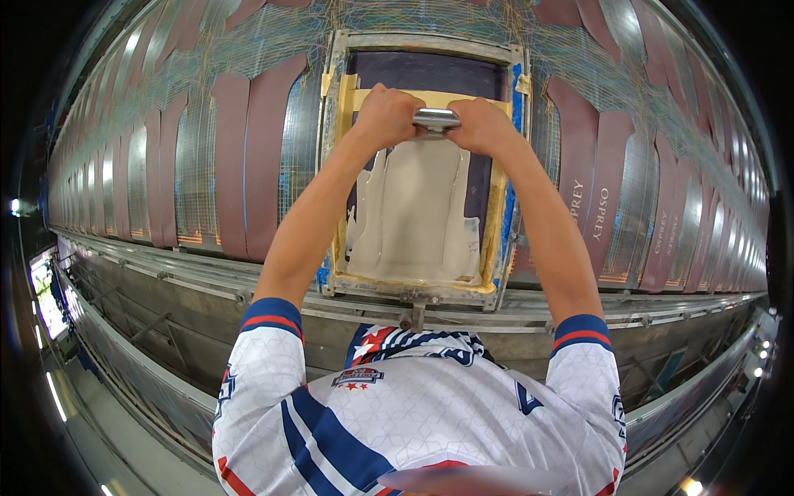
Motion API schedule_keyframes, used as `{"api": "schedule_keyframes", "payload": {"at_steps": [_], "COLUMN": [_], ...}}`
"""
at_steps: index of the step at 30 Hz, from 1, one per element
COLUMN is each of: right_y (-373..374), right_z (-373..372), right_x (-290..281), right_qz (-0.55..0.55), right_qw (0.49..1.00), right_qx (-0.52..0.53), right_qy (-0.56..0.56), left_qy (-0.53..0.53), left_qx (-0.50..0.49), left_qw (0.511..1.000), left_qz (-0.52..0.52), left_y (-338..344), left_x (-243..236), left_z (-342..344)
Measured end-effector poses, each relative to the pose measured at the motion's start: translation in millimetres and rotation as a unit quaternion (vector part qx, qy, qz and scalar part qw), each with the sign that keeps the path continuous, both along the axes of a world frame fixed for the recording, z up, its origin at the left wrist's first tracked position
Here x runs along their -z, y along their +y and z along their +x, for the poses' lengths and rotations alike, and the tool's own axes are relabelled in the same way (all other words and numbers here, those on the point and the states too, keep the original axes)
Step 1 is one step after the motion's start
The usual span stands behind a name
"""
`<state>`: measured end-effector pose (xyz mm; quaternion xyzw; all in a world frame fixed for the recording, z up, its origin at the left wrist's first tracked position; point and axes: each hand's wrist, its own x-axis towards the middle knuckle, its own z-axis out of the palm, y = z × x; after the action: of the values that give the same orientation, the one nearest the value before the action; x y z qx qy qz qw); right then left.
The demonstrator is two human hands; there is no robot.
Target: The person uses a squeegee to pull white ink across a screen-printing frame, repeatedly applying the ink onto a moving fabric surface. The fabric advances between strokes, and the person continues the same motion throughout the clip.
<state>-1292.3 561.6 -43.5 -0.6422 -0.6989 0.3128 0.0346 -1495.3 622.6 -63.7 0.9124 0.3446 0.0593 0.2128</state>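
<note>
My left hand (pixel 389 114) and my right hand (pixel 480 126) are closed round the two ends of a squeegee (pixel 436 118), whose bare metal middle shows between them. The squeegee's blade is hidden. It stands toward the far part of a screen-printing frame (pixel 328 157) with a dark mesh (pixel 426 73) and yellow and blue tape round its inner edges. Beige-grey ink (pixel 415 202) covers the mesh from the squeegee back to the near edge, with thicker streaks along both sides. Both arms are stretched forward over the frame.
The frame lies on a long table (pixel 197 182) with maroon cut fabric pieces (pixel 263 157) laid in rows on both sides, some bearing white print (pixel 579 207). A metal rail (pixel 174 263) runs along the near edge, where a metal bracket (pixel 418 314) joins the frame.
</note>
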Motion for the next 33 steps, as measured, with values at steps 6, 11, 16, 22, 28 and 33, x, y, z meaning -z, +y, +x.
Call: {"api": "schedule_keyframes", "payload": {"at_steps": [6, 11, 16, 22, 28, 33], "right_y": [-27.6, -135.0, -215.5, -143.3, -10.1, 23.3], "right_z": [-11.3, -44.3, -70.0, -44.3, -0.1, 1.6], "right_x": [11.7, 0.0, 0.6, 1.3, 13.6, -1.3], "right_qz": [0.051, 0.104, 0.132, 0.130, 0.119, 0.007], "right_qw": [0.998, 0.993, 0.990, 0.988, 0.990, 0.999], "right_qx": [-0.020, -0.048, -0.055, -0.076, -0.057, -0.023], "right_qy": [-0.043, -0.022, 0.021, -0.036, -0.053, -0.033], "left_qy": [-0.071, -0.097, -0.090, -0.065, -0.039, -0.005], "left_qx": [-0.017, 0.002, -0.013, 0.006, 0.010, -0.008], "left_qw": [0.997, 0.993, 0.995, 0.997, 0.997, 1.000], "left_qz": [0.024, 0.059, 0.040, 0.050, 0.065, 0.011], "left_y": [-31.5, -136.0, -217.1, -142.1, -10.6, 19.5], "left_x": [7.5, 1.8, -6.2, -7.2, -3.3, 7.5], "left_z": [-9.2, -44.3, -74.7, -51.2, -3.2, 2.9]}}
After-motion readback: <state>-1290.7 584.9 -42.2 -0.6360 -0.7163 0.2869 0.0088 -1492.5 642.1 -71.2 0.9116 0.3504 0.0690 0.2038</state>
